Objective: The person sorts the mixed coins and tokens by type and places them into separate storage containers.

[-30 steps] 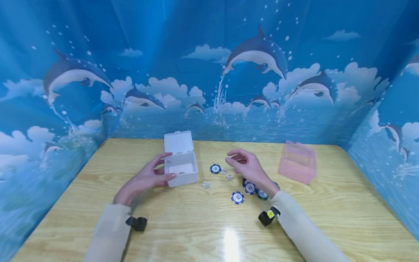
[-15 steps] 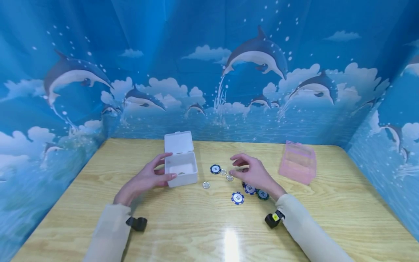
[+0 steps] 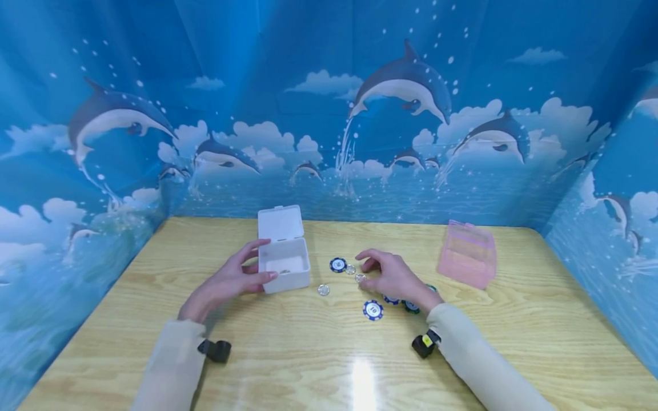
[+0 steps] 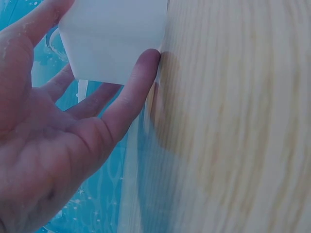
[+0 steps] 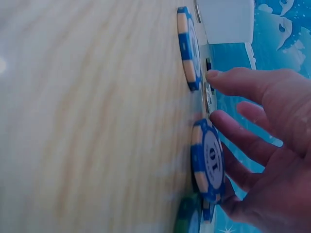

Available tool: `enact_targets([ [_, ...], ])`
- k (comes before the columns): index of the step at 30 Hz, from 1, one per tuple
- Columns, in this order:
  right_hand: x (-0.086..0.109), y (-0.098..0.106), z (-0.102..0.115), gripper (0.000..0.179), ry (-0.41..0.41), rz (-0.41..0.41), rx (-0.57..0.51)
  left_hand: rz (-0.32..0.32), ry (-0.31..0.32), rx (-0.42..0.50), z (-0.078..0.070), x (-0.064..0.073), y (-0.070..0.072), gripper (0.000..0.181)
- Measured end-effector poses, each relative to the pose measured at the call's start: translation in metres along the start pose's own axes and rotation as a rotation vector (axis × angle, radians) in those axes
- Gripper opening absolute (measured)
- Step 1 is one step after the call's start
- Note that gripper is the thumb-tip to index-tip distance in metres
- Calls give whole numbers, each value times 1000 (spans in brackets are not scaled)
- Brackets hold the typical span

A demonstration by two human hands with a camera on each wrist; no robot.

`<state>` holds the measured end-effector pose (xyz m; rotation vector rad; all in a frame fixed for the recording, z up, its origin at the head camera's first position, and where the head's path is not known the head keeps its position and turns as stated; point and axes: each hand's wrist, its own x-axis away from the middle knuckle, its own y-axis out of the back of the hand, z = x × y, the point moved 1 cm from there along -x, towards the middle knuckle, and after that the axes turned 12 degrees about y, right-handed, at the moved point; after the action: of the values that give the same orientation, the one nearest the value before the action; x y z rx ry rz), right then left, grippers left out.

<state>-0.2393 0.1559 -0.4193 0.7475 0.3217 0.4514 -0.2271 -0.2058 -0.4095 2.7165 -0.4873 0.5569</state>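
A white box point(image 3: 284, 264) with its lid raised stands left of centre, a small coin-like disc inside. My left hand point(image 3: 236, 278) grips its left side, the thumb along the front and the fingers around the side and back. My right hand point(image 3: 393, 278) is low over the table, thumb and forefinger apart. Its thumb tip is right at the edge of a silver coin point(image 3: 360, 278), which shows between thumb and forefinger in the right wrist view. Beside it lie another silver coin point(image 3: 350, 269) and a dark blue poker chip point(image 3: 338, 265). A third coin point(image 3: 323, 290) lies nearer the box.
A blue poker chip point(image 3: 373, 310) lies in front of the right hand. Several more chips, blue and a green one point(image 5: 189, 213), lie under and beside the right wrist, partly hidden. A pink see-through box point(image 3: 468, 255) stands at the right. A dolphin-print curtain point(image 3: 329, 114) closes off the back.
My right hand drew back slightly to the right, then came left and down so its thumb reaches the silver coin. The left hand and white box stay where they were.
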Motion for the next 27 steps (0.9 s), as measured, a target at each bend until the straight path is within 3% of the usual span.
enact_targets([
  [15,-11,1,7,53,-35,50,104,4,2,3,-2,1,-1,89],
  [27,-14,1,10,44,-87,92,110,9,-3,9,-2,1,-1,89],
])
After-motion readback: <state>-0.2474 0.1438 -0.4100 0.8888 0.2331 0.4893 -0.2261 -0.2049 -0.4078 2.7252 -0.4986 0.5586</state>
